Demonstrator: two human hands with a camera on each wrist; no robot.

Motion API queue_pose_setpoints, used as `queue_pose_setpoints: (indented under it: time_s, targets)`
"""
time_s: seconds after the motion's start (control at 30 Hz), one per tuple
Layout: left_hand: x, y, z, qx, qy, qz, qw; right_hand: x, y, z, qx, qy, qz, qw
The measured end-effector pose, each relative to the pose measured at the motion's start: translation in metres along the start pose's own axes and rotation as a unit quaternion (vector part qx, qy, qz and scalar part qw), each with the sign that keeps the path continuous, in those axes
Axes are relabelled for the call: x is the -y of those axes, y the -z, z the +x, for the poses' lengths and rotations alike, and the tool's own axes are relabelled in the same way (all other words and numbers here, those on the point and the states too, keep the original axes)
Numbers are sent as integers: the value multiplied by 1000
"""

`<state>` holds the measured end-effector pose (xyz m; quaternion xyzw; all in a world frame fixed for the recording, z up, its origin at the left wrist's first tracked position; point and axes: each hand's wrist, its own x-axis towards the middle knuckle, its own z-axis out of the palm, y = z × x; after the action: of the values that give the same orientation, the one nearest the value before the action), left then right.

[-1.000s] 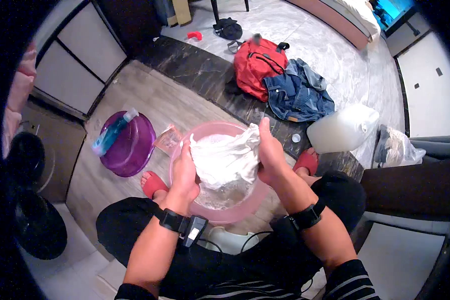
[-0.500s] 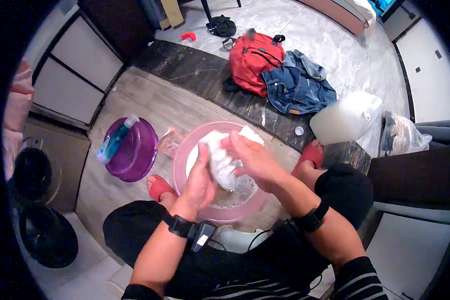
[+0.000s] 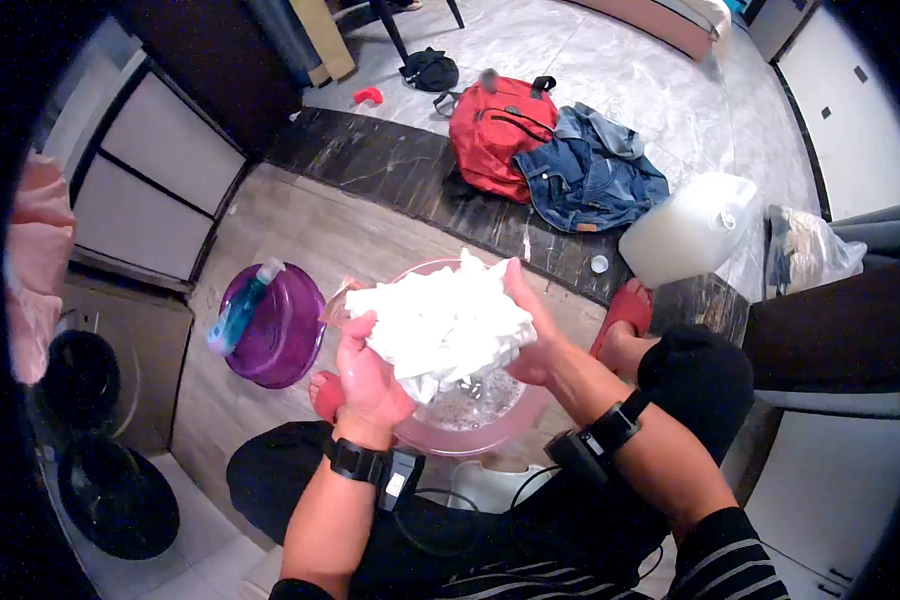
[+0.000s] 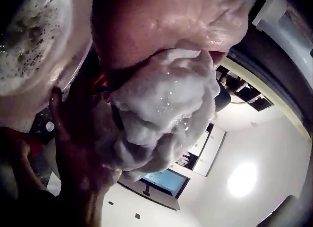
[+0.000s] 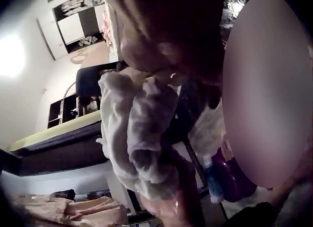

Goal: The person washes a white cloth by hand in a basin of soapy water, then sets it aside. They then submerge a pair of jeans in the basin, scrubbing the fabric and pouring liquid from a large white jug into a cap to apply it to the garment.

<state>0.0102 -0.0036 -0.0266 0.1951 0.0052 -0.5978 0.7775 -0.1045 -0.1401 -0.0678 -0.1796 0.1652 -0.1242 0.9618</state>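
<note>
A bunched white cloth (image 3: 450, 325), wet and sudsy, is held up between both hands over a pink basin (image 3: 455, 440). My left hand (image 3: 372, 375) grips its left side, thumb along the near edge and fingers hidden under the folds. On the other side my right hand (image 3: 532, 325) holds the cloth, its fingers mostly behind it. The left wrist view shows foam on the bundled cloth (image 4: 164, 105) between the two palms. Foamy water (image 3: 470, 405) fills the basin below. The cloth (image 5: 139, 134) hangs in thick folds in the right wrist view.
Left of the basin, a purple basin (image 3: 295, 345) has a bottle of blue liquid (image 3: 242, 310) on its rim. Beyond lie a red backpack (image 3: 500, 140) and a denim garment (image 3: 595, 175). A whitish jug (image 3: 685, 230) stands at the right, near a red slipper (image 3: 625, 310).
The hands first held the cloth spread apart, then came together rubbing it. Now they have parted again and the cloth is gathered into a raised bundle.
</note>
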Motion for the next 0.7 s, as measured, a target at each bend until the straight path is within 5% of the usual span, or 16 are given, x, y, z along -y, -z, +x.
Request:
queue_pose_setpoints:
  time_s: [0.03, 0.17, 0.3, 0.43, 0.47, 0.53, 0.6, 0.7]
  targets:
    - [1, 0, 1, -9, 8, 25, 1000, -3, 0, -7, -23, -48, 48, 997]
    - [6, 12, 7, -8, 44, 82, 996, 16, -11, -8, 8, 29, 18, 999]
    - [13, 12, 9, -36, 18, 42, 998, 26, -33, -10, -82, 119, 54, 988]
    - [18, 13, 9, -49, 11, 31, 998, 10, -26, -13, -103, 83, 15, 991]
    - [18, 11, 9, -48, 14, 29, 998, 0, -18, -13, -129, 128, -138, 974]
    - [20, 12, 8, -84, 5, 47, 995, -16, -17, -15, -131, 215, -403, 880]
    - [17, 12, 8, -103, -7, 62, 993, -28, -24, -22, -131, 320, -609, 714]
    - [13, 5, 5, -105, -18, 76, 991, -35, -30, -29, -74, 380, -714, 583]
